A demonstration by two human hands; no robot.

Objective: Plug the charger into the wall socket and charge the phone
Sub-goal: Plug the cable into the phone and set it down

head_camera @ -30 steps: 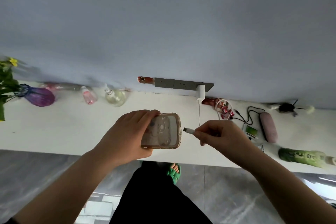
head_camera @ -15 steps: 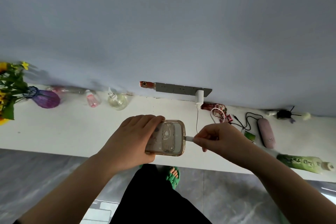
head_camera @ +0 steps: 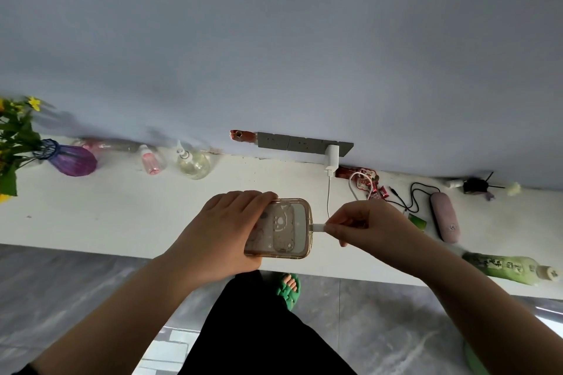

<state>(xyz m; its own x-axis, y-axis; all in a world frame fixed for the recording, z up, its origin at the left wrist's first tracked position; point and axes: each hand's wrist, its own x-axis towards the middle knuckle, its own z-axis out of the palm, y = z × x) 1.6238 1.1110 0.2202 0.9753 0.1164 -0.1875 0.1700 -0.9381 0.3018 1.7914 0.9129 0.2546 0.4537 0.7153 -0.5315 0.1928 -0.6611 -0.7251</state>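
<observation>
Purple glass catches the eye first, a vase [head_camera: 71,159] at the far left of the white desk [head_camera: 128,210], then two small bottles against the wall. Further right, the left hand [head_camera: 219,231] wraps the phone [head_camera: 281,228], fingers curled over its far edge, holding it level above the desk, seemingly to steady it so its port faces the cable. The right hand [head_camera: 362,224] has thumb and forefinger pinching the white connector [head_camera: 319,227], which meets the phone's edge; whether it is fully seated I cannot tell. Its cable [head_camera: 329,195] runs up to the charger [head_camera: 332,158], already in the wall socket [head_camera: 301,144].
</observation>
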